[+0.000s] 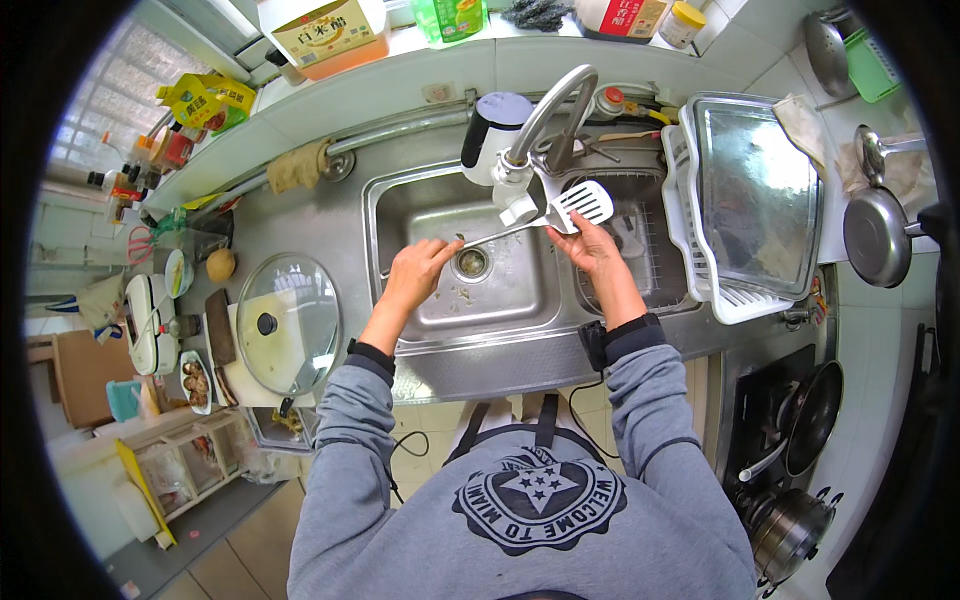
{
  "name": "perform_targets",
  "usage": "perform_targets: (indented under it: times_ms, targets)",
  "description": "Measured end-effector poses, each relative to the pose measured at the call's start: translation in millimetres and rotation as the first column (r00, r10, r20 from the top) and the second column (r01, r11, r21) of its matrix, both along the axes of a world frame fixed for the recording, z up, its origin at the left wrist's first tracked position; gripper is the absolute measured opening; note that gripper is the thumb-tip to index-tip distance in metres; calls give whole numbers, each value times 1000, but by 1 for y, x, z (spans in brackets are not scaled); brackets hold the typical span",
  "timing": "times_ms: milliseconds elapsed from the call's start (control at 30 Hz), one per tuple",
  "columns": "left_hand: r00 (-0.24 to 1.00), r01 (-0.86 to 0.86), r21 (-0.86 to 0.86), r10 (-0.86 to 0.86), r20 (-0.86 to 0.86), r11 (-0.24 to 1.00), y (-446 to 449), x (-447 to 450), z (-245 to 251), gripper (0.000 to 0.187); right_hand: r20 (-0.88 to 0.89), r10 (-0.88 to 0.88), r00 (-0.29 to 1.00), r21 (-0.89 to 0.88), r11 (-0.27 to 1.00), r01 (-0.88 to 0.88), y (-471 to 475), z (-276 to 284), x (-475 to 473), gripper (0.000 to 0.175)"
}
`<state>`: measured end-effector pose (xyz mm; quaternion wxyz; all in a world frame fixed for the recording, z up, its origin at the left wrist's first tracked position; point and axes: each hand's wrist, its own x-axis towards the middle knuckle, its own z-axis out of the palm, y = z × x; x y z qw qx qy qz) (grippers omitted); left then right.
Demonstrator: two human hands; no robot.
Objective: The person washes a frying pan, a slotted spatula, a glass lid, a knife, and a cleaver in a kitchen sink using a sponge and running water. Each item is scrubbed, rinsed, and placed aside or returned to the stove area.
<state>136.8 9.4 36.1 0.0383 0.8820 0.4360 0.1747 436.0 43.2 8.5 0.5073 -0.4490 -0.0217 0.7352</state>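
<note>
A slotted metal spatula (587,204) is held level over the stainless steel sink (420,202). My left hand (417,271) grips the end of its handle. At the other end, my right hand (592,244) holds the spatula near its slotted head, with the thumb and fingers at the blade's lower edge. Just above the spatula is the white filter nozzle on the curved faucet (516,180); whether water runs cannot be made out. Small food scraps lie around the sink drain (472,264) below.
Left of the sink, a glass lid (315,300) rests on a cutting board (247,379), beside a cleaver (219,330). A white dish rack (679,202) with a glass tray stands right. A wok (814,420) and a steel pot (791,529) sit at the stove.
</note>
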Motion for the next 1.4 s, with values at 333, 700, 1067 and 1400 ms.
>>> perform_targets:
  times_ms: [333,700,1067,1400]
  targets:
    - [952,-166,-285,228,203,944,31,111,-26,25,197,-329,924,217,933,286,-24,9,-48,15]
    - [978,-203,-348,209,-20,915,36,102,-33,45,316,-428,847,298,892,339,-53,31,-6,17]
    - [794,-511,-556,608,-11,656,40,47,-76,57,347,-549,760,421,815,397,-60,57,28,13]
    - [-580,637,-614,815,18,467,37,98,-86,20,311,-610,729,267,792,549,-75,23,25,21]
